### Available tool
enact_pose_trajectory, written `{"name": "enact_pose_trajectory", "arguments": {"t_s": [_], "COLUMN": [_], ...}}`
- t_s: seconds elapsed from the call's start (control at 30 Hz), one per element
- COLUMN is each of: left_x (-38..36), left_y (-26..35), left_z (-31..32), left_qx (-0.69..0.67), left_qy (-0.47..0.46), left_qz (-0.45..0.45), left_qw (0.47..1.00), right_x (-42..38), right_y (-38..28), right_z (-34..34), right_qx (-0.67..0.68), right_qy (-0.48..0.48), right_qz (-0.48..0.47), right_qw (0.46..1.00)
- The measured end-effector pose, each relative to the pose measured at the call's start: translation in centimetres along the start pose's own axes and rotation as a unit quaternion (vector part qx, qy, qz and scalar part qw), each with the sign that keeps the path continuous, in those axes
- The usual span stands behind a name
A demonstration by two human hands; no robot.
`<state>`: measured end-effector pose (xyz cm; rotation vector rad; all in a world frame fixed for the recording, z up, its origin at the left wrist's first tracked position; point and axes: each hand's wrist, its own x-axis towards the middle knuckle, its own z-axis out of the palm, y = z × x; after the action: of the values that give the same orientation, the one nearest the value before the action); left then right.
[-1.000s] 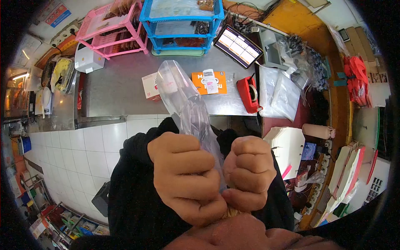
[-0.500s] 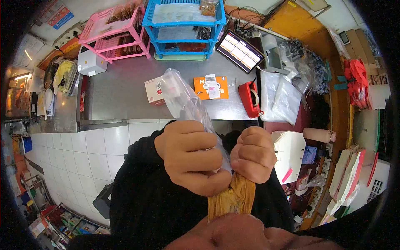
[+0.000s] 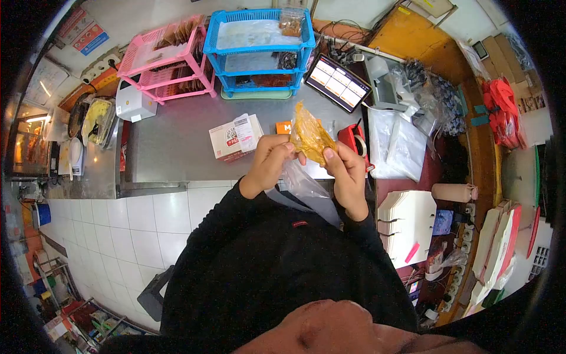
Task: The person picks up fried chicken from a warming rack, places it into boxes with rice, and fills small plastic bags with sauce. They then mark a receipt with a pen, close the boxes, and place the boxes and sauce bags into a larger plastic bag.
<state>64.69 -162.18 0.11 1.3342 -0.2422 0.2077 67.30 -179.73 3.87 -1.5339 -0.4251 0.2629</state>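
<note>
Above the counter's front edge, both hands grip a clear plastic bag (image 3: 306,184) with a yellow-brown, crinkled end (image 3: 310,134). That end points up and away from me, and the clear part hangs below the hands towards my body. My left hand (image 3: 272,164) is closed with its fingers pinched at the left side of the yellow part. On the right, my right hand (image 3: 348,176) pinches its lower right edge between thumb and fingers. Just beyond the hands lies an orange box (image 3: 284,127), partly covered by the bag. A white box (image 3: 226,141) with a paper label is left of it.
A red tape dispenser (image 3: 348,138) stands right beside my right hand. Behind it leans a tablet (image 3: 338,84). Blue tiered baskets (image 3: 259,45) and a pink rack (image 3: 171,85) line the back. Clear bags (image 3: 398,147) and folded white cartons (image 3: 407,221) are at right.
Both hands have moved forward, away from my face, over the counter edge. The yellow end, at my mouth before, now points away and the clear part hangs down.
</note>
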Motion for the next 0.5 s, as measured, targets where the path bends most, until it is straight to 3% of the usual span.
{"name": "enact_pose_trajectory", "arguments": {"t_s": [0.07, 0.13, 0.17, 0.27, 0.33, 0.5], "left_x": [-0.1, 0.1, 0.0, -0.1, -0.4, -1.0], "left_y": [-0.2, 1.4, 1.1, 0.4, 0.9, 0.6], "left_z": [0.5, 2.4, 2.2, 0.8, -0.1, -0.8], "left_qx": [-0.043, -0.051, -0.051, 0.062, 0.09, 0.041], "left_qy": [-0.008, 0.103, 0.102, 0.076, 0.011, -0.026], "left_qz": [-0.039, -0.04, -0.042, -0.034, -0.134, -0.151], "left_qw": [0.998, 0.993, 0.993, 0.995, 0.987, 0.987], "right_x": [0.0, -0.1, -0.1, -0.2, -0.3, -0.8], "right_y": [0.7, 1.5, 1.7, 1.8, 1.9, 1.2], "right_z": [-0.5, -0.8, -0.8, -0.9, -1.4, -1.9], "right_qx": [-0.04, -0.078, -0.112, -0.131, -0.124, -0.079], "right_qy": [-0.005, -0.01, -0.007, 0.003, -0.004, -0.027], "right_qz": [-0.008, -0.013, -0.039, -0.059, -0.035, 0.001], "right_qw": [0.999, 0.997, 0.993, 0.99, 0.992, 0.997]}}
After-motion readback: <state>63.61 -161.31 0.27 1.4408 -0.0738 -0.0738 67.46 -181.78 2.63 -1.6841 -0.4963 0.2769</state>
